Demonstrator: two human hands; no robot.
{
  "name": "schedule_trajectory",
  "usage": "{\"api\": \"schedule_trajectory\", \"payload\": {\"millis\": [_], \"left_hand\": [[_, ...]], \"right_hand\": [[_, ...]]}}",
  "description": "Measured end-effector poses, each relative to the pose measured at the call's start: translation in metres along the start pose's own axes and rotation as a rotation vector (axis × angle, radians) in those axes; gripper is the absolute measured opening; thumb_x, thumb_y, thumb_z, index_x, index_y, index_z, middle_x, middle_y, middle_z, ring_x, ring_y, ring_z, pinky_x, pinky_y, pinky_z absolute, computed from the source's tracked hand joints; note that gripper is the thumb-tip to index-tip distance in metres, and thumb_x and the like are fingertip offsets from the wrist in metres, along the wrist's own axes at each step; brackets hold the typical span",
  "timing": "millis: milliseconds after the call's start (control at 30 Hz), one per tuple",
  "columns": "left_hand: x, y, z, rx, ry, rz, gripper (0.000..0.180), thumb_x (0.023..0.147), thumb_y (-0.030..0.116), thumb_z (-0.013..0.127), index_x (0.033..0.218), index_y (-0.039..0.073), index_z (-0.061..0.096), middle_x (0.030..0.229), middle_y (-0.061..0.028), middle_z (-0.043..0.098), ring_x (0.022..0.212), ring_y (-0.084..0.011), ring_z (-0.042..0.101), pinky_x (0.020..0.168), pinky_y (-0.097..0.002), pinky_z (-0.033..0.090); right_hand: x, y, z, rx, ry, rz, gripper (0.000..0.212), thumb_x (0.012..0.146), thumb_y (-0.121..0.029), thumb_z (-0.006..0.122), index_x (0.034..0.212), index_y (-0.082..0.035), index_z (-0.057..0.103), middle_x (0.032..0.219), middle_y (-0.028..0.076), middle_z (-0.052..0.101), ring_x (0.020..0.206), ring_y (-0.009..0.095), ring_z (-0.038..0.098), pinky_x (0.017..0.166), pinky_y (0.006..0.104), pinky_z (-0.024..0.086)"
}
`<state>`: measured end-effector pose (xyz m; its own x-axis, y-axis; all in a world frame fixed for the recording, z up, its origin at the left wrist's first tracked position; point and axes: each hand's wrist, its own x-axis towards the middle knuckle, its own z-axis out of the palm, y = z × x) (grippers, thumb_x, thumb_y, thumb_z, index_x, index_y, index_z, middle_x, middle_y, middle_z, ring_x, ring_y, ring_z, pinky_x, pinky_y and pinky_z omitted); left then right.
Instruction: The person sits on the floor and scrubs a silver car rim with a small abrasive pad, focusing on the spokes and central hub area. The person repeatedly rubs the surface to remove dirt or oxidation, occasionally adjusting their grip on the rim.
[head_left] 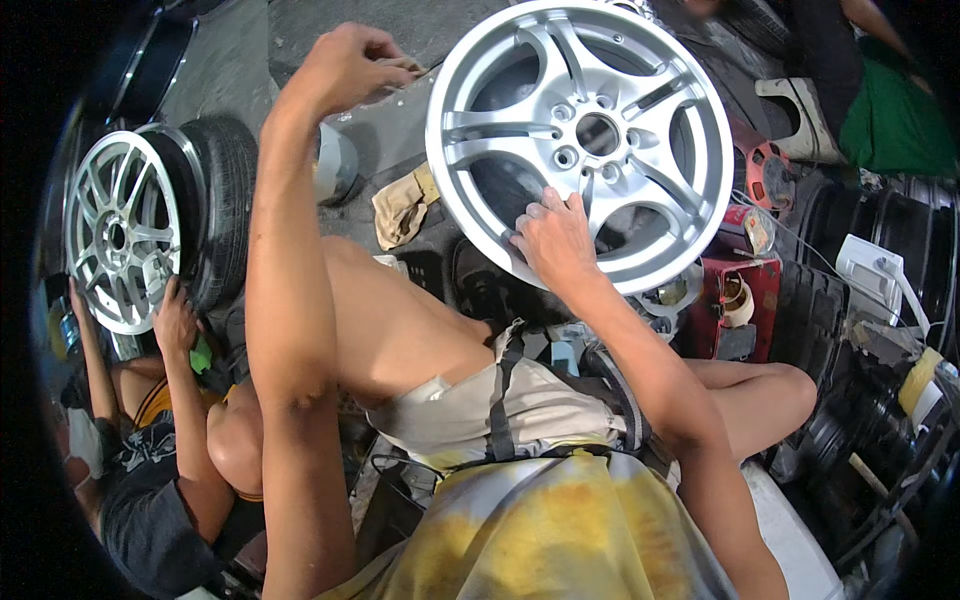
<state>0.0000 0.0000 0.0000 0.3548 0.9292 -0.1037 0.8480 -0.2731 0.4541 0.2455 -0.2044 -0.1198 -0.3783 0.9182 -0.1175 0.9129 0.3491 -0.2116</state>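
Observation:
A silver alloy wheel rim [597, 135] with paired spokes and no tire stands tilted in front of me, its face toward me. My right hand [556, 236] is on its near edge, fingers reaching over the lip toward a spoke and thumb beside them. Left of the rim, my left hand [350, 68] is raised with bent wrist and fingers pinched together. Whatever may be between those fingertips is too small to make out. Below that hand, a crumpled tan cloth [402, 207] lies on the floor next to a pale round container [335, 165].
At left, a person's hands [174, 318] hold another multi-spoke rim [120, 235] near a black tire [222, 205]. At right are a red box [740, 305], a can [747, 230], a white plastic container [870, 278] and dark rims. Another person's foot in a light shoe [800, 120] is at upper right.

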Motion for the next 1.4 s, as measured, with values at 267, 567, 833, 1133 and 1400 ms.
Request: {"api": "schedule_trajectory", "payload": {"millis": [267,567,833,1133,1400], "left_hand": [[0.002,-0.009,-0.015,-0.097,-0.031,-0.056,0.021,0.083,0.020,0.079,0.092,0.002,0.075,0.073,-0.0033,0.067,0.064,-0.0100,0.056,0.059,-0.0279,0.045],[0.008,0.000,-0.011,-0.132,-0.063,-0.045,0.021,0.083,0.020,0.079,0.094,0.003,0.075,0.074,-0.0025,0.067,0.065,-0.0095,0.057,0.060,-0.0269,0.046],[0.008,0.002,-0.007,-0.137,-0.067,-0.059,0.021,0.083,0.020,0.079,0.095,0.003,0.075,0.074,-0.0024,0.067,0.065,-0.0092,0.057,0.061,-0.0270,0.047],[0.010,0.000,-0.007,-0.148,-0.069,-0.043,0.027,0.076,0.020,0.082,0.096,0.003,0.076,0.077,-0.0075,0.070,0.066,-0.0144,0.063,0.062,-0.0290,0.052],[0.006,0.009,-0.009,-0.105,-0.083,-0.075,0.023,0.077,0.016,0.079,0.096,0.003,0.077,0.076,-0.0069,0.070,0.065,-0.0135,0.062,0.060,-0.0287,0.051]], "right_hand": [[0.015,-0.010,-0.001,0.066,0.063,0.037,0.017,0.083,-0.028,0.072,0.079,-0.011,0.075,0.084,0.003,0.067,0.103,0.025,0.053,0.085,0.0435,0.036],[0.016,-0.012,0.000,0.095,0.034,0.074,0.020,0.083,-0.030,0.071,0.079,-0.011,0.076,0.085,0.004,0.070,0.108,0.026,0.053,0.086,0.0464,0.037],[0.015,-0.010,-0.001,0.062,0.001,0.065,0.021,0.083,-0.031,0.071,0.080,-0.011,0.077,0.084,0.004,0.070,0.107,0.025,0.053,0.088,0.0462,0.037],[0.012,-0.010,-0.003,0.049,-0.042,0.039,0.022,0.082,-0.031,0.071,0.079,-0.010,0.076,0.081,0.005,0.069,0.105,0.026,0.052,0.086,0.0433,0.036],[0.009,-0.010,-0.009,0.014,-0.119,0.013,0.024,0.083,-0.030,0.071,0.080,-0.008,0.077,0.085,0.006,0.071,0.105,0.026,0.053,0.089,0.0435,0.037]]}}
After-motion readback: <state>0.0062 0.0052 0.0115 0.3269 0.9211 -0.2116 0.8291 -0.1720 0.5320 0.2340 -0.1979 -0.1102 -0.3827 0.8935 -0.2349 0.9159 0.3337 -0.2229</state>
